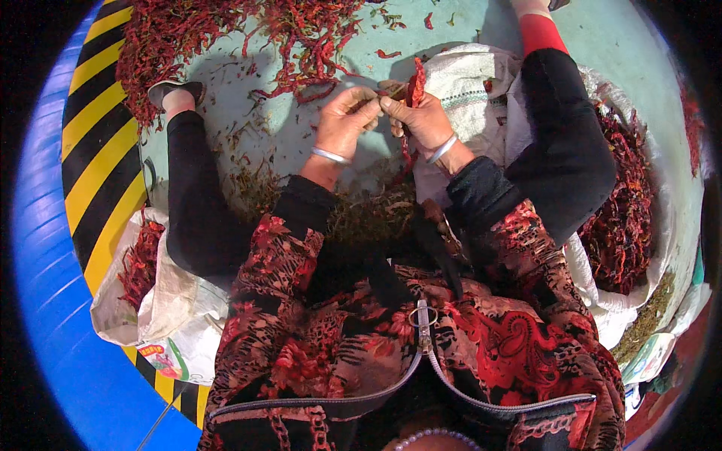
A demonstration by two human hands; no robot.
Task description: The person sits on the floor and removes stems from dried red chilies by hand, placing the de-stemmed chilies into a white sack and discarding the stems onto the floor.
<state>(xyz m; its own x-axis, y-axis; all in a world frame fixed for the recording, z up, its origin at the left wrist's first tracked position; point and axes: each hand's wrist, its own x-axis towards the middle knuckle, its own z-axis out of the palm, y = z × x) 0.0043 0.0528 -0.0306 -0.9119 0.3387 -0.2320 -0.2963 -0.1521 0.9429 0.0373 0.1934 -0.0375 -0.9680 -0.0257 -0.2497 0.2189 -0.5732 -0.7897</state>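
Note:
My right hand (424, 121) holds dried red chili peppers (416, 83); one stands up above its fingers and another hangs below the palm. The fingertips of my left hand (345, 119) pinch at the stem end, meeting those of my right hand. What lies exactly between the fingertips is too small to tell. Beyond my hands, loose dried red chilies (316, 48) are strewn on the pale green floor (225, 62), joining a larger pile (152, 56) at the upper left. Stems and dry scraps (372, 217) lie heaped between my legs, below my hands.
An open white woven sack (115, 315) with chilies stands at the left, and another (665, 225), fuller, at the right. A crumpled white woven sack (468, 76) lies beside my right hand. Black-and-yellow striping (101, 129) borders blue flooring (45, 225) at the left. My bent legs flank the scraps.

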